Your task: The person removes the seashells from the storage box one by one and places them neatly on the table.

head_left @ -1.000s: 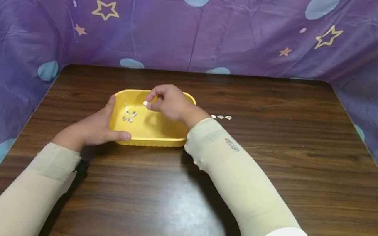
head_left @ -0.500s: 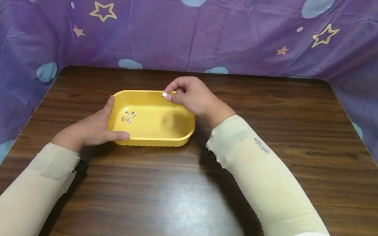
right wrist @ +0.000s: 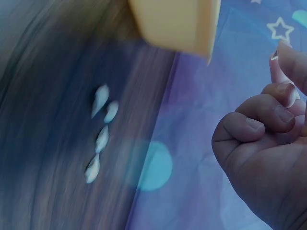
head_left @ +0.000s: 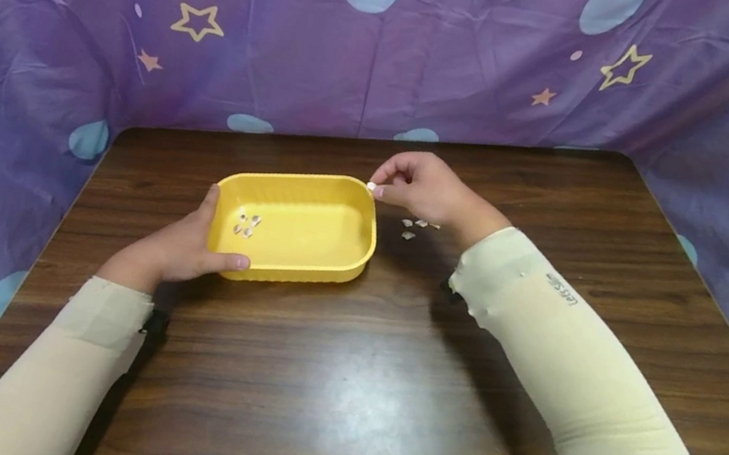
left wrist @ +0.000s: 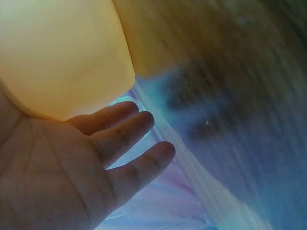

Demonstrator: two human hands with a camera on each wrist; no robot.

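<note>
My left hand (head_left: 182, 240) holds the left end of a yellow plastic container (head_left: 298, 269), its thumb over the near rim. In the left wrist view, three of its fingers (left wrist: 139, 172) stretch out beneath and beside the container wall. Inside, at the left, lie several small pale shells (head_left: 247, 232). My right hand (head_left: 426, 187) pinches a small white shell (head_left: 371, 186) between thumb and forefinger, just off the container's far right corner. In the right wrist view, its other fingers (right wrist: 249, 125) are curled. More pointed white shells (right wrist: 102, 140) lie on the table below that hand.
The dark wood-grain table (head_left: 334, 401) reaches back to a purple curtain (head_left: 311, 31) printed with stars and planets. The container's right end (head_left: 371, 249) stands a short way left of the loose shells.
My right hand has moved right, from over the container to past its far right corner, still pinching the shell. Loose shells on the table have come into view. My left hand stays put.
</note>
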